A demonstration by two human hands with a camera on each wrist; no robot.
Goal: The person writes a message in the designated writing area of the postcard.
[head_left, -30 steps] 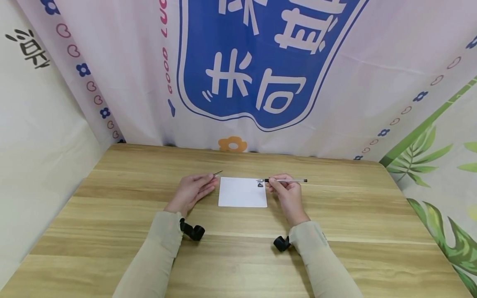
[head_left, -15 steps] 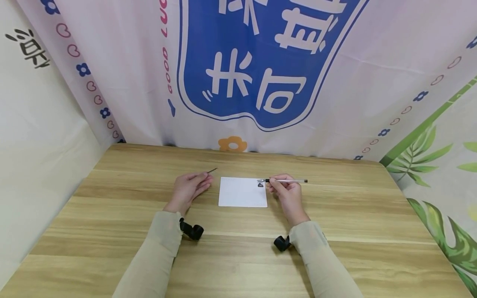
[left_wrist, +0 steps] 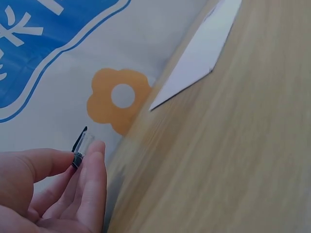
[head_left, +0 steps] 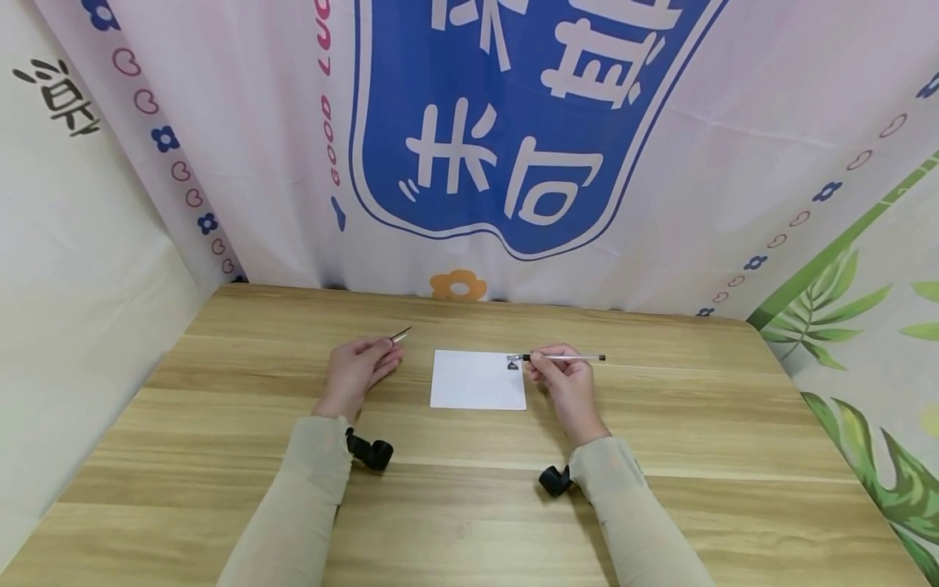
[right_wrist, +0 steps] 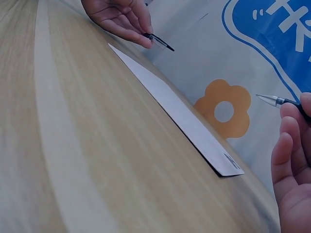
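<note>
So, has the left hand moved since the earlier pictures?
Yes. In the head view, the left hand, pinching the pen cap, has moved to its own left, farther from the white card.

In front of me, a wooden table (head_left: 469, 530) stands before a pale hanging cloth (head_left: 271, 204). On this cloth is printed a large blue sign (head_left: 506, 110) with white characters (head_left: 455, 152), and below it one orange flower (head_left: 442, 284). The whitish left cloth (head_left: 73, 285) carries a black character (head_left: 62, 96); the right cloth (head_left: 880, 359) shows green leaves (head_left: 854, 306).
</note>
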